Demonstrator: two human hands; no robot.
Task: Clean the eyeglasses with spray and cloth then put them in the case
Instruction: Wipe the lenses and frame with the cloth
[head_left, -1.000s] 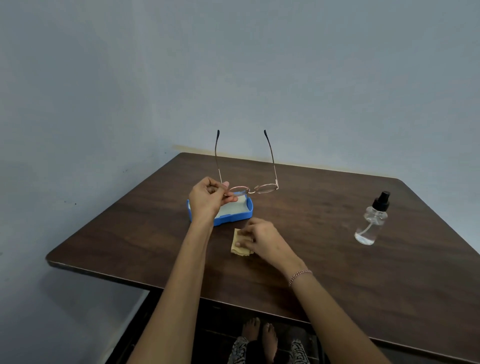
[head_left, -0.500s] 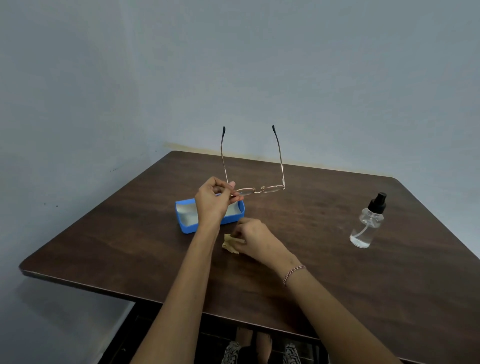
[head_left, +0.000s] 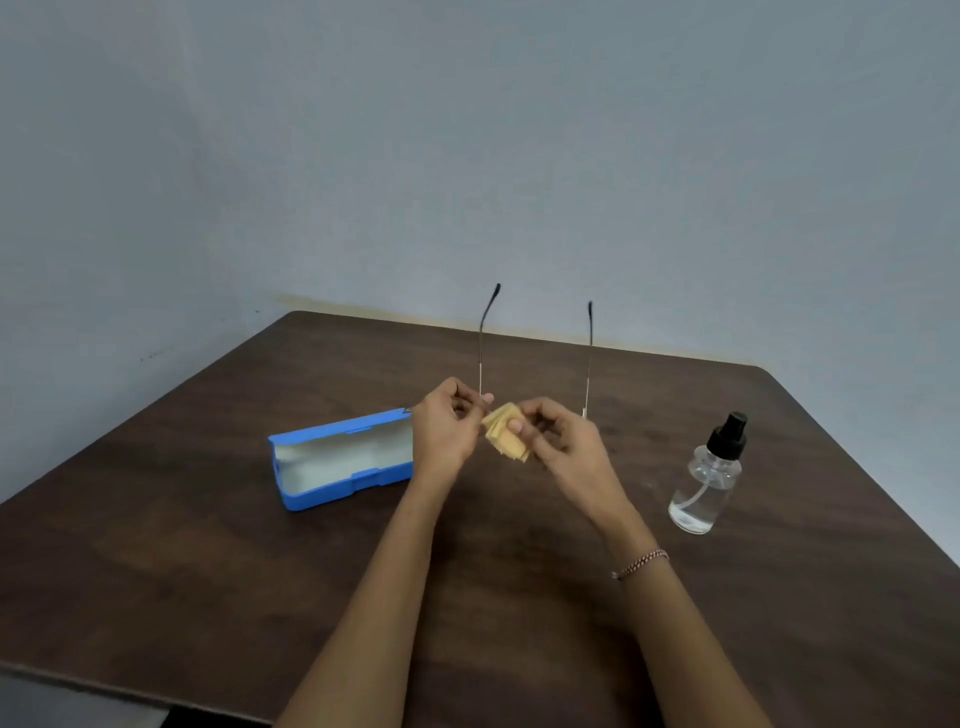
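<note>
My left hand (head_left: 447, 426) holds thin metal eyeglasses (head_left: 589, 358) by the left end of the frame, above the table, with both temples pointing up and away. My right hand (head_left: 563, 441) grips a folded yellow cloth (head_left: 506, 439) and presses it against the lens area; the lenses are hidden behind the cloth and fingers. An open blue case (head_left: 337, 462) with a pale lining lies on the table just left of my left hand. A clear spray bottle (head_left: 706, 483) with a black nozzle stands to the right.
The dark wooden table (head_left: 208, 571) fills the lower view, with its near edge at the bottom left. A grey wall rises behind its far edge and along the left side. A bracelet sits on my right wrist.
My right hand lifted the yellow cloth off the table and brought it up to the glasses. The view shifted, so the whole open case now shows left of my hands.
</note>
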